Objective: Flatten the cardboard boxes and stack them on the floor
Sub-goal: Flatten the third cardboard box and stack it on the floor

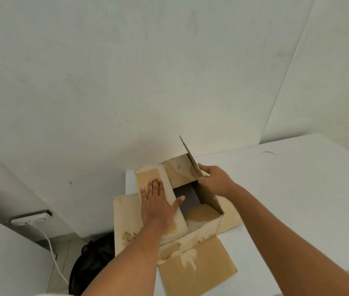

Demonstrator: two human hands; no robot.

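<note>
Box (201, 231), scuffed brown cardboard, is parked on the smooth white table's (297, 189) corner. Left flap (148, 178) is pressed down by the flat left hand (158, 206); upright flap (192, 161) is gripped by the right hand (216, 180).
</note>
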